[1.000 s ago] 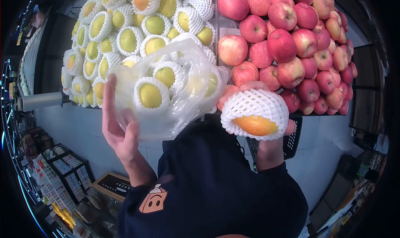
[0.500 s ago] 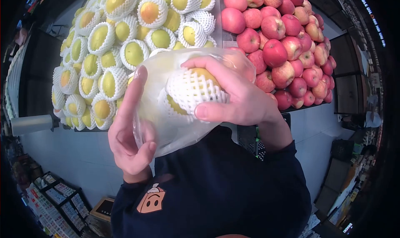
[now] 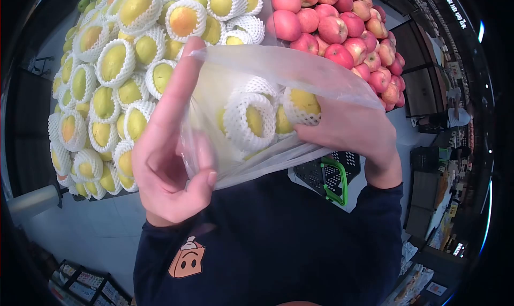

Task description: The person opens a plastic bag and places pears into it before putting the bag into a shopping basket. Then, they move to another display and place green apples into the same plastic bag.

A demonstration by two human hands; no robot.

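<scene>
A thin translucent plastic bag (image 3: 235, 169) is spread between my hands, its mouth facing up. My left hand (image 3: 171, 150) grips its left side, index finger stretched up along the rim, thumb bent below. My right hand (image 3: 353, 129) reaches inside the bag from the right, partly seen through the film. Its thumb presses a yellow fruit in a white foam net (image 3: 304, 105); the other fingers are hidden behind. Left of that fruit, another foam-netted yellow fruit (image 3: 256, 121) shows in the bag, with more netting behind it.
A sloped pile of foam-netted yellow-green fruit (image 3: 110, 102) rises ahead on the left. Red apples (image 3: 342, 27) are heaped to its right. Below my right forearm is a dark shopping basket with a green handle (image 3: 337, 183). A plastic roll (image 3: 35, 204) sits at the left.
My right hand has moved right and deeper into the bag with the fruit. The bag's mouth is spread wider, and my view has shifted, bringing the basket's green handle into sight.
</scene>
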